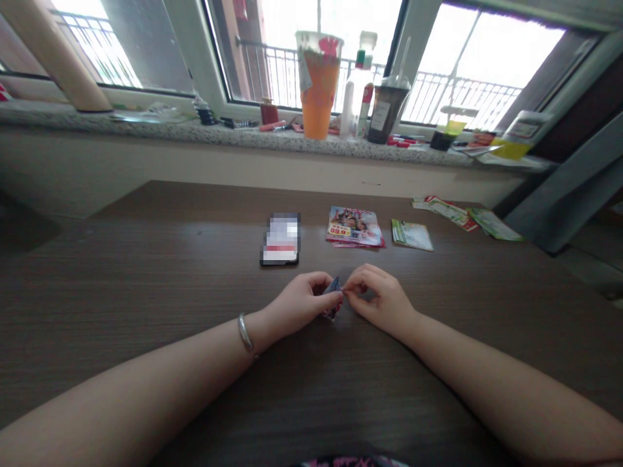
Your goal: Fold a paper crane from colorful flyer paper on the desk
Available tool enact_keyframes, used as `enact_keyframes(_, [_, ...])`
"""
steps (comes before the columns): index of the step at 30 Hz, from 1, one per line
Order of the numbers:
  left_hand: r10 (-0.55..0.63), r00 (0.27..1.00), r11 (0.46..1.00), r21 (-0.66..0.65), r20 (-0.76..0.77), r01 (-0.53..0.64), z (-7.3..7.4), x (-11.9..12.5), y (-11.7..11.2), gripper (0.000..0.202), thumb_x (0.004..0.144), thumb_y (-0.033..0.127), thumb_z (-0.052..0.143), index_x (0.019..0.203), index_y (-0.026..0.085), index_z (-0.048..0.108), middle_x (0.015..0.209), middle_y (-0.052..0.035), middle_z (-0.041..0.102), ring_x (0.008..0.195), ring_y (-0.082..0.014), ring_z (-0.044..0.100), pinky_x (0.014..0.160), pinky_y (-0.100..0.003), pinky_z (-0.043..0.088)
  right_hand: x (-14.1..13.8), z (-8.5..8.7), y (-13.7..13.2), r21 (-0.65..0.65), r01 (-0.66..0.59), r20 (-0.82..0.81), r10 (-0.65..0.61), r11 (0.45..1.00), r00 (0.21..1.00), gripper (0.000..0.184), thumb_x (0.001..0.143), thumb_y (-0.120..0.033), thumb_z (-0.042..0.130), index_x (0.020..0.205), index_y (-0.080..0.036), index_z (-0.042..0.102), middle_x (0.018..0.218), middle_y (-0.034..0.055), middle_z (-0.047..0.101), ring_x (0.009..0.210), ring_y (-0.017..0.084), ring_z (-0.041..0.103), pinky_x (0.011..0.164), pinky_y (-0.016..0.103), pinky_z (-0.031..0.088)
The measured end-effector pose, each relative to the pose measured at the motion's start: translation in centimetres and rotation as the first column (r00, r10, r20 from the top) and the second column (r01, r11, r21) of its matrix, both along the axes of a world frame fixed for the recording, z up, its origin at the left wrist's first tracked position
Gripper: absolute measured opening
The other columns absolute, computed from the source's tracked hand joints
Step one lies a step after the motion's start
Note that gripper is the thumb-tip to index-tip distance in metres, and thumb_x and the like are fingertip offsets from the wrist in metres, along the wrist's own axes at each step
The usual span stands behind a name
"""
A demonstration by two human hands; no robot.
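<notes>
Both my hands meet at the middle of the dark wooden table (146,272). My left hand (302,305), with a silver bangle on its wrist, and my right hand (377,301) pinch a small folded piece of printed paper (333,290) between their fingertips. The paper is dark blue with some red, held just above the table top. Most of it is hidden by my fingers.
A phone (281,239) lies face up beyond my hands, with a colourful leaflet (354,227), a green leaflet (411,234) and more flyers (462,215) to its right. The stone windowsill (204,133) carries an orange drink cup (318,84), bottles, a dark cup (387,110) and small clutter.
</notes>
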State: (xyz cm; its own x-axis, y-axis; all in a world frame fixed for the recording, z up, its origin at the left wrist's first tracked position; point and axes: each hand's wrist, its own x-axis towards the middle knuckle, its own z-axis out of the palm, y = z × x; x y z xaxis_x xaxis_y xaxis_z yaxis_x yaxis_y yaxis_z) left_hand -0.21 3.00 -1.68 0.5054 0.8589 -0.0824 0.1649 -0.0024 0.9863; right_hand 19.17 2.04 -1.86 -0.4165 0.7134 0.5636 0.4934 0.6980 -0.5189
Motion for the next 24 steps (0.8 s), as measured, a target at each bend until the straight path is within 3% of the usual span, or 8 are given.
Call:
enact_keyframes(8, [-0.017,1.0,0.999,0.029,0.02,0.017,-0.53,-0.24,0.3,0.024,0.08,0.038,0.065,0.078,0.014,0.062,0.07,0.0014,0.061,0.063,-0.0104,0.054,0.06,-0.022,0.042,0.04,-0.14,0.21,-0.019,-0.018,-0.036,0.017,1.0,0.999,0.011,0.076,-0.008,0.06,0.078,-0.02,0.061,0.073,0.0002,0.059,0.066,0.012,0.055,0.061,0.024,0.045])
enact_keyframes(13, [0.005,1.0,0.998,0.06,-0.011,-0.004,-0.48,-0.32,0.52,0.027,0.081,0.041,0.064,0.085,0.014,0.065,0.072,0.0005,0.063,0.064,-0.0108,0.053,0.061,-0.022,0.04,0.07,-0.5,0.3,-0.017,-0.063,-0.032,0.062,0.998,0.998,0.01,0.079,-0.01,0.061,0.078,-0.02,0.06,0.079,0.0016,0.064,0.073,0.013,0.06,0.068,0.026,0.048])
enact_keyframes(24, [0.027,0.999,0.999,0.023,-0.044,-0.026,-0.1,-0.19,0.42,0.024,0.077,0.038,0.066,0.078,0.015,0.062,0.069,0.0018,0.061,0.062,-0.0107,0.052,0.06,-0.023,0.04,-0.09,-0.32,-0.04,0.013,0.04,-0.012,-0.04,0.999,0.999,0.012,0.078,-0.009,0.061,0.079,-0.021,0.058,0.078,0.0,0.062,0.074,0.013,0.058,0.067,0.025,0.046])
